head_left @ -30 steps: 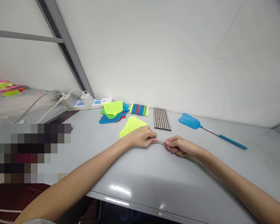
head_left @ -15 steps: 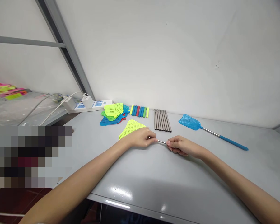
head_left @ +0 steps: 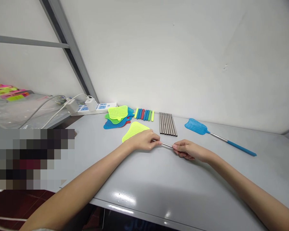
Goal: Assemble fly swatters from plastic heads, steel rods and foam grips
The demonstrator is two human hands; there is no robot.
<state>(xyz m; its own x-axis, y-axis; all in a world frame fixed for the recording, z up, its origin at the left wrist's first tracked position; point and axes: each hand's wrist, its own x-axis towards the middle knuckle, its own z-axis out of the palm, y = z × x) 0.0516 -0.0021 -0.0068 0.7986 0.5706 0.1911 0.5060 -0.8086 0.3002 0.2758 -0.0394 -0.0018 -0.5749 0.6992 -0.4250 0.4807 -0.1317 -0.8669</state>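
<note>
A yellow-green fly swatter head (head_left: 135, 129), perforated, lies partly under my left hand (head_left: 148, 140). My left fingers are closed around the swatter's neck, where a thin metal rod comes out. Between my hands a short stretch of that metal rod (head_left: 167, 145) shows. My right hand (head_left: 186, 149) pinches the rod farther right, thumb on top and fingers curled below; whatever part lies inside this grip is hidden. To the right rests a whole blue fly swatter (head_left: 197, 126) with a metal shaft and a blue handle (head_left: 241, 148).
Behind my hands, several metal rods (head_left: 168, 124) lie side by side, beside a row of coloured grips (head_left: 144, 115). A pile of swatter heads (head_left: 118, 113) lies near a white power strip (head_left: 101, 107). The grey table's front edge (head_left: 125, 211) is close below.
Both hands keep their hold on the swatter and its rod, with barely any movement. The whole view has shifted slightly.
</note>
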